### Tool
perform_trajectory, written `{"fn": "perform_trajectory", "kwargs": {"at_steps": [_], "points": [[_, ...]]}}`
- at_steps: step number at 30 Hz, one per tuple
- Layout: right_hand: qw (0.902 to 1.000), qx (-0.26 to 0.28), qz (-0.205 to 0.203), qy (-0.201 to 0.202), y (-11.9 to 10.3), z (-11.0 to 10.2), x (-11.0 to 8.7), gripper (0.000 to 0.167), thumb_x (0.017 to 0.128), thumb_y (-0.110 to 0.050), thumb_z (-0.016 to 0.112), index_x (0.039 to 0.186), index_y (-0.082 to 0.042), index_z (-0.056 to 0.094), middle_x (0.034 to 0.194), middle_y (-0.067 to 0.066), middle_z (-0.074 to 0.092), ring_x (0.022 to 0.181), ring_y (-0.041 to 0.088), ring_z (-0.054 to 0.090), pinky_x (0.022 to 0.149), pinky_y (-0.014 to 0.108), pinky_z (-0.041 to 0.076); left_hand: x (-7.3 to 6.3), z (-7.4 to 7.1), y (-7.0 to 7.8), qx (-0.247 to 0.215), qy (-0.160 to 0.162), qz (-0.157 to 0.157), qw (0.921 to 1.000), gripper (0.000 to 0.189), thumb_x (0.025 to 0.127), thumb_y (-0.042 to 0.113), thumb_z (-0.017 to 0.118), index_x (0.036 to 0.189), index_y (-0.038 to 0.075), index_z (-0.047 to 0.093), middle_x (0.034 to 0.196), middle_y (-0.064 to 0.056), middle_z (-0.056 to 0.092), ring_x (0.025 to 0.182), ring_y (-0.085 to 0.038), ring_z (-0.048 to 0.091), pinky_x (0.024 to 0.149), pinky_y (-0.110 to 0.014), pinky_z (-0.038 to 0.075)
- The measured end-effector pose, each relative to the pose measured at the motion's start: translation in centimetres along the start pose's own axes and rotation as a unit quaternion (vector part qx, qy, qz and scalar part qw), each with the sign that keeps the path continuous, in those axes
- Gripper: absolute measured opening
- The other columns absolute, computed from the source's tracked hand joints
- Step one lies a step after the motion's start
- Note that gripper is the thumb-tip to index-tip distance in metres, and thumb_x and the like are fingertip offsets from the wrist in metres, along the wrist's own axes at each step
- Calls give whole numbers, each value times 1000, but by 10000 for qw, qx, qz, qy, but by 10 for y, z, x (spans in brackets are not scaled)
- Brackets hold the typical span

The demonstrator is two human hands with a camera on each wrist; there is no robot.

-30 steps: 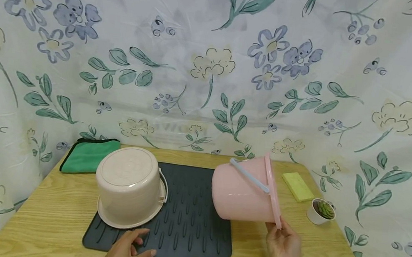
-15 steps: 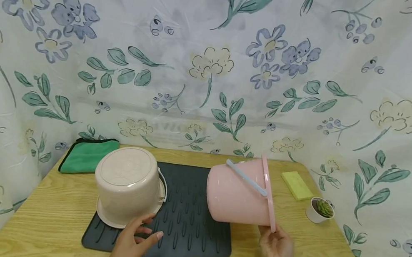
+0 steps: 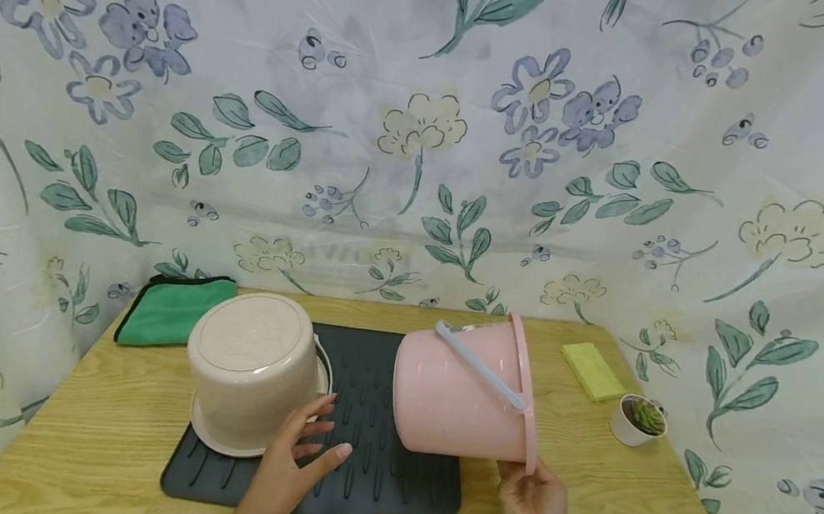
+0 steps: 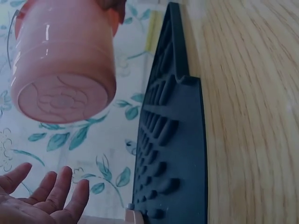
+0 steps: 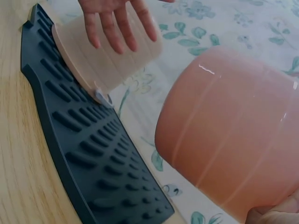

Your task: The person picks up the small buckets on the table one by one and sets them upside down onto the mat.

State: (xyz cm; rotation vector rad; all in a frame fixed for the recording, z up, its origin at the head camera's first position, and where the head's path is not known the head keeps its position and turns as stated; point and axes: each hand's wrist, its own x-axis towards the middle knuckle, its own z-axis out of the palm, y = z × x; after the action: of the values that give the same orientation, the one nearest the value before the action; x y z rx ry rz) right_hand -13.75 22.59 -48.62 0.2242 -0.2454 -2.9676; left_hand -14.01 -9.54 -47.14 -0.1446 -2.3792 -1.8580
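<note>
A pink bucket (image 3: 461,392) with a pale blue handle (image 3: 479,366) is held tipped on its side, its base toward the left. My right hand (image 3: 535,504) grips its rim from below, and the bucket hangs above the right part of a dark ridged drying mat (image 3: 389,477). Upside down on the mat's left side stands a beige bucket (image 3: 250,366). In front of that one hovers my left hand (image 3: 294,462), fingers spread and holding nothing. The left wrist view shows the pink bucket's patterned base (image 4: 63,98) facing the left hand.
A green cloth (image 3: 176,312) with black edging lies at the back left of the wooden table (image 3: 86,415). Toward the right are a yellow sponge cloth (image 3: 592,371) and a small potted succulent (image 3: 639,419). A floral curtain (image 3: 421,166) hangs behind and at the sides.
The pink bucket has moved left and slightly down with my right hand, over the mat. My left hand has moved right and forward, its fingers spreading.
</note>
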Motion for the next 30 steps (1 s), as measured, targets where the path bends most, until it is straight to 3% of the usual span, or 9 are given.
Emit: {"fn": "perform_trajectory", "kwargs": {"at_steps": [4, 11, 15, 18, 23, 30], "points": [[9992, 8, 201, -346, 4, -3, -1, 22, 98, 11, 36, 114, 11, 51, 112, 25, 53, 102, 30, 62, 69, 25, 58, 3, 4, 3, -226, -148, 67, 9996, 66, 90, 19, 72, 148, 27, 42, 144, -14, 46, 124, -35, 54, 91, -49, 49], [9981, 39, 308, -523, 11, -4, -2, 20, 93, 14, 38, 107, 5, 48, 101, 22, 51, 86, 27, 59, 68, 24, 58, 8, 11, 8, -852, -313, 23, 9959, 69, 92, 16, 66, 153, 25, 35, 150, -17, 38, 131, -41, 48, 94, -46, 48], [9966, 25, 441, -701, 13, -5, -2, 22, 94, 13, 34, 109, 5, 48, 104, 21, 51, 93, 28, 60, 69, 24, 58, 12, 16, 10, -1024, -243, 88, 9944, 68, 94, 13, 64, 154, 22, 34, 151, -17, 37, 132, -43, 47, 96, -49, 48], [9944, 53, 567, -894, 16, -6, 0, 25, 93, 14, 33, 110, 5, 48, 107, 22, 51, 101, 30, 60, 70, 25, 58, 15, 21, 12, -1385, -257, 88, 9900, 65, 97, 13, 58, 156, 19, 30, 152, -18, 34, 134, -44, 44, 99, -52, 46], [9912, 4, 777, -1067, 20, -9, 2, 22, 93, 14, 34, 106, 7, 50, 104, 23, 51, 97, 29, 60, 71, 24, 58, 20, 29, 18, -2113, -347, 16, 9768, 63, 101, 21, 48, 159, 16, 21, 157, -20, 24, 139, -47, 34, 102, -61, 41], [9884, 1, 951, -1180, 30, -13, 1, 21, 94, 12, 35, 104, 8, 52, 101, 22, 54, 94, 29, 61, 72, 24, 57, 26, 33, 24, -2361, -270, 62, 9713, 64, 103, 23, 45, 160, 16, 16, 159, -19, 21, 143, -43, 31, 102, -54, 42]]}}
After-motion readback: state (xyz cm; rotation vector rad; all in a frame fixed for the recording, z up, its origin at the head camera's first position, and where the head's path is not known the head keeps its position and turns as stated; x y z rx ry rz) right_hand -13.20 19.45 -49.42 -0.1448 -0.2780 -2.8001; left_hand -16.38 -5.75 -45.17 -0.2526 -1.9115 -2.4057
